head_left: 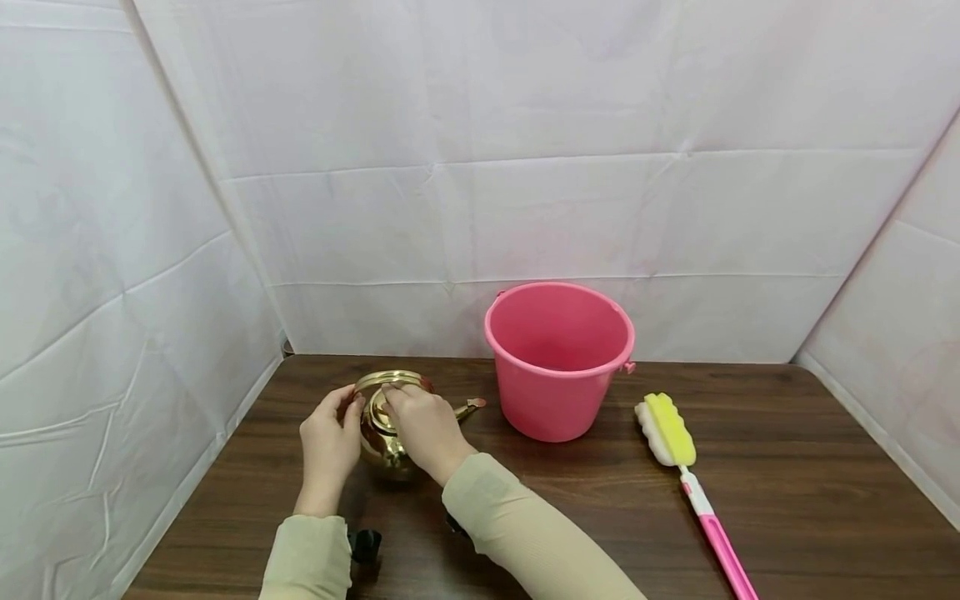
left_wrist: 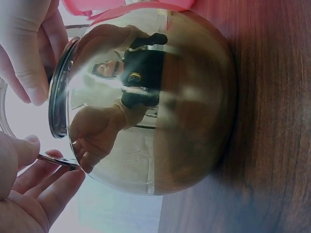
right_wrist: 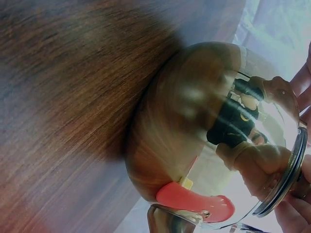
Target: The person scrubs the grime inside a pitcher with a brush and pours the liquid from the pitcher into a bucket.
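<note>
A shiny gold kettle (head_left: pixel 381 450) stands upright on the table, its spout (head_left: pixel 471 408) pointing right. My left hand (head_left: pixel 330 442) pinches the left side of its raised handle (head_left: pixel 396 377) between thumb and fingers; the left wrist view shows this grip on the thin metal handle (left_wrist: pixel 57 159). Over the kettle's top, my right hand (head_left: pixel 427 429) holds the lid (head_left: pixel 380 414) with fingers bent down at its middle. The fingers cover the lid's knob. In the right wrist view the lid's rim (right_wrist: pixel 286 182) sits at the kettle's mouth, close to the right fingers.
Behind and right of the kettle stands a pink bucket (head_left: pixel 551 408). Farther right lies a sponge brush (head_left: pixel 670 429) with a yellow and white head and a pink handle (head_left: pixel 726 554). White cloth walls (head_left: pixel 555 208) bound the dark wooden table (head_left: pixel 585 508) at the back and sides.
</note>
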A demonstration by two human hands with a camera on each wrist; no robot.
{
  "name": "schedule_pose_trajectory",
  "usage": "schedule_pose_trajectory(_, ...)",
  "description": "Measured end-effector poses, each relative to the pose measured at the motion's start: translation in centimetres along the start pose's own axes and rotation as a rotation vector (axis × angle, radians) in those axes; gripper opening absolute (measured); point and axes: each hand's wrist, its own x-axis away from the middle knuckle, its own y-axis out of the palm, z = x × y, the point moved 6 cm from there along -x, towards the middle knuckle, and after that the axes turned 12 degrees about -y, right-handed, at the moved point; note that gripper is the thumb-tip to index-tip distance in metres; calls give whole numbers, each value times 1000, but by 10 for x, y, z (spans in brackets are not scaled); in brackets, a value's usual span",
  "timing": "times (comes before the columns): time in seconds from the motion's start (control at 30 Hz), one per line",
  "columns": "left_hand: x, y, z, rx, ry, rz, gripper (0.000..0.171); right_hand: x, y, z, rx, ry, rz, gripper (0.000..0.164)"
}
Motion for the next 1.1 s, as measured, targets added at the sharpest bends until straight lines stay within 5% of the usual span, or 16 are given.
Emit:
schedule_pose_trajectory(0.6, 0, 0, 0, 0, 4, -1, 20, 0, -1, -1, 107, -21, 26, 21)
schedule_pose_trajectory(1.1, 1, -1, 2, -8, 0, 1, 20, -2, -4, -2, 34, 10, -20, 18)
